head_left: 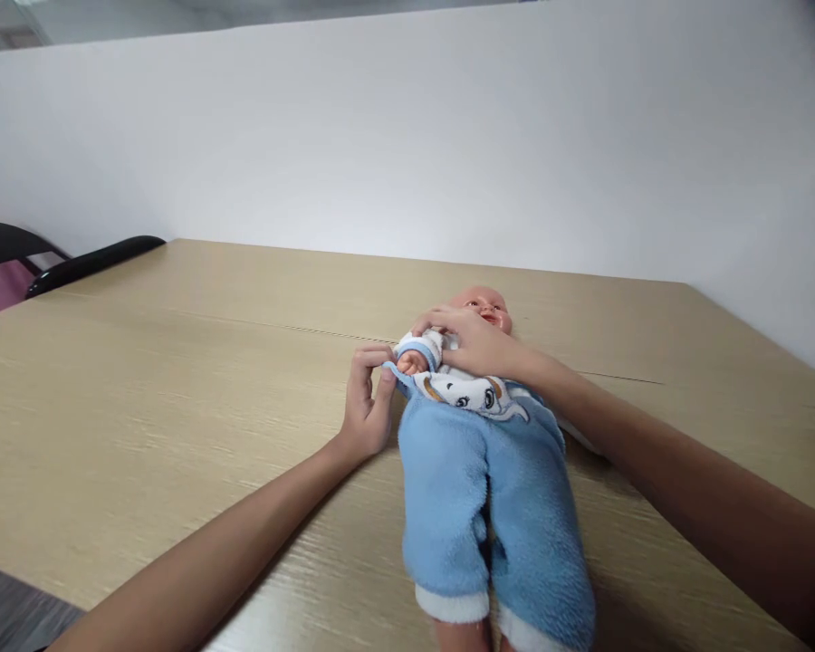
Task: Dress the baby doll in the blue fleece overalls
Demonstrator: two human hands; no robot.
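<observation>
Blue pants (448, 480) lie nearest my camera, on the legs of the doll (487, 301), which rests on its back on the table (210, 398), head toward the wall (380, 136). I see the left hand (370, 398) with thumb and forefinger clamped on the pants' top edge (just beside the doll's small fist (413, 362)). My feed shows the right hand (472, 342) below the doll's head, fingers curled round the white sleeve (426, 341); how tightly, I cannot tell.
</observation>
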